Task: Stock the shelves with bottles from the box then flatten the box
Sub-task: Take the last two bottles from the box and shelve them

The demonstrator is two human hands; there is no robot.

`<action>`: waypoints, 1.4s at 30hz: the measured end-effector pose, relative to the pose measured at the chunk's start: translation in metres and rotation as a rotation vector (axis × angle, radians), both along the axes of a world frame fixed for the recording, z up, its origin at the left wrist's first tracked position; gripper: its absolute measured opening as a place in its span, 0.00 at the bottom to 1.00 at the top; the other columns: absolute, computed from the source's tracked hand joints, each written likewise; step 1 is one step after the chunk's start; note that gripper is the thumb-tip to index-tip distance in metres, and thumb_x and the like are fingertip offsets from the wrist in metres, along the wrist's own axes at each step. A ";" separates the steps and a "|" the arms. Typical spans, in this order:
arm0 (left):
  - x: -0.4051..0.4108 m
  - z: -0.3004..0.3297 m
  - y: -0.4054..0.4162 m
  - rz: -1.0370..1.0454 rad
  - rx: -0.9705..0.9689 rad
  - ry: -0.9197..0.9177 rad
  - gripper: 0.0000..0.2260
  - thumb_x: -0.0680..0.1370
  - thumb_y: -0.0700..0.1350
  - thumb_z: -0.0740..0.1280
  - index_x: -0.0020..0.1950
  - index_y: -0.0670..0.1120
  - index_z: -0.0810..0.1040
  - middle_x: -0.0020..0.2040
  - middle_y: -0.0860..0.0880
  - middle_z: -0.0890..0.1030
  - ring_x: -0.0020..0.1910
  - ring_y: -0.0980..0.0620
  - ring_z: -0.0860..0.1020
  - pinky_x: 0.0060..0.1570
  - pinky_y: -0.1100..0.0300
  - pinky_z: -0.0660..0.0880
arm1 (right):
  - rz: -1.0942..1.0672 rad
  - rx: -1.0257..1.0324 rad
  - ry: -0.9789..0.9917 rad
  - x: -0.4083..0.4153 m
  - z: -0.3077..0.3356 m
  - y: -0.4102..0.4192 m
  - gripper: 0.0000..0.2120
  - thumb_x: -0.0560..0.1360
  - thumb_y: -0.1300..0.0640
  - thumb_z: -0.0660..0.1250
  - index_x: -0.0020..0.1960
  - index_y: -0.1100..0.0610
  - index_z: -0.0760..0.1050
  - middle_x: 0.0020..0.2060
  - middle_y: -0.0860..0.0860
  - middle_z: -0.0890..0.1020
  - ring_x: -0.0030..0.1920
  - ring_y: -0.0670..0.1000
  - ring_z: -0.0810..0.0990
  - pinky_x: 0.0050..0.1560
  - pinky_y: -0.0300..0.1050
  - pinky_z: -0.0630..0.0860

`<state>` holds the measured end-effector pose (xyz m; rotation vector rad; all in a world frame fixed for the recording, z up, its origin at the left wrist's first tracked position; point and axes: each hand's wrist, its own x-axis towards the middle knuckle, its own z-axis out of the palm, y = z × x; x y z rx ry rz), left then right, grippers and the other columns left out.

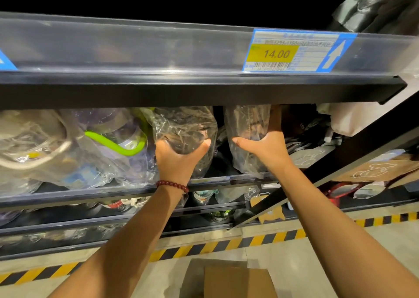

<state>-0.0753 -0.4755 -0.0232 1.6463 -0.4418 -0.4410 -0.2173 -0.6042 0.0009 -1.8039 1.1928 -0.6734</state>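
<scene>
Since both bottles are bagged in crinkly clear plastic, I'd guess they're slippery, so hold the body, not the loose wrap. The left hand (179, 156) is wrapped round the left bottle (184, 131) mid-frame, thumb and fingers curled on its sides. The right hand (264, 147) presses the right bottle (247, 130), thumb spread wide; whether the grip closes behind it I can't tell. Both sit on the shelf (127, 190). The box (235, 280) waits at bottom centre.

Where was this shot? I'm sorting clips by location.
Most likely a retail shop aisle: a price tag reading 14.00 on the shelf edge, plastic-wrapped bottles stacked beneath, and a cardboard box on the floor.
</scene>
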 end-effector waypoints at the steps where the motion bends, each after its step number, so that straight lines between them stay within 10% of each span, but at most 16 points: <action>1: 0.001 0.000 0.000 -0.009 0.027 0.007 0.27 0.60 0.52 0.80 0.43 0.60 0.61 0.45 0.63 0.67 0.42 0.72 0.70 0.33 0.77 0.67 | -0.011 0.009 -0.050 0.002 -0.004 0.002 0.21 0.64 0.56 0.79 0.51 0.62 0.75 0.39 0.48 0.78 0.37 0.38 0.77 0.33 0.23 0.70; 10: 0.001 0.004 -0.008 -0.034 0.176 -0.090 0.19 0.60 0.53 0.80 0.34 0.52 0.70 0.39 0.52 0.74 0.38 0.61 0.74 0.27 0.76 0.67 | -0.023 0.015 -0.305 0.012 -0.020 0.025 0.33 0.63 0.59 0.79 0.61 0.46 0.65 0.53 0.39 0.75 0.51 0.30 0.76 0.49 0.26 0.74; 17: 0.006 0.001 -0.003 -0.108 0.210 -0.056 0.30 0.60 0.58 0.79 0.53 0.43 0.74 0.51 0.47 0.76 0.49 0.52 0.76 0.36 0.71 0.67 | -0.042 0.075 -0.301 0.001 -0.024 0.037 0.42 0.63 0.55 0.80 0.57 0.28 0.54 0.55 0.30 0.66 0.52 0.25 0.69 0.46 0.20 0.68; 22: 0.000 0.001 0.001 -0.115 0.193 -0.032 0.39 0.61 0.55 0.79 0.65 0.44 0.67 0.60 0.49 0.73 0.59 0.52 0.72 0.53 0.62 0.70 | -0.018 0.089 -0.229 -0.001 -0.021 0.036 0.43 0.61 0.54 0.81 0.67 0.44 0.58 0.57 0.40 0.71 0.59 0.44 0.73 0.54 0.34 0.70; 35: 0.001 0.005 0.013 -0.216 0.287 -0.071 0.39 0.64 0.55 0.78 0.67 0.45 0.63 0.64 0.47 0.69 0.62 0.50 0.70 0.54 0.60 0.67 | -0.043 0.024 -0.107 -0.005 -0.012 0.044 0.34 0.65 0.52 0.79 0.63 0.49 0.62 0.51 0.38 0.72 0.50 0.37 0.74 0.43 0.18 0.67; 42: -0.005 0.030 0.077 -0.304 0.395 -0.152 0.41 0.66 0.51 0.78 0.73 0.45 0.62 0.70 0.46 0.69 0.68 0.48 0.68 0.64 0.56 0.68 | -0.153 0.076 -0.050 -0.025 0.017 0.093 0.28 0.72 0.57 0.72 0.69 0.55 0.65 0.58 0.47 0.73 0.61 0.49 0.72 0.59 0.44 0.71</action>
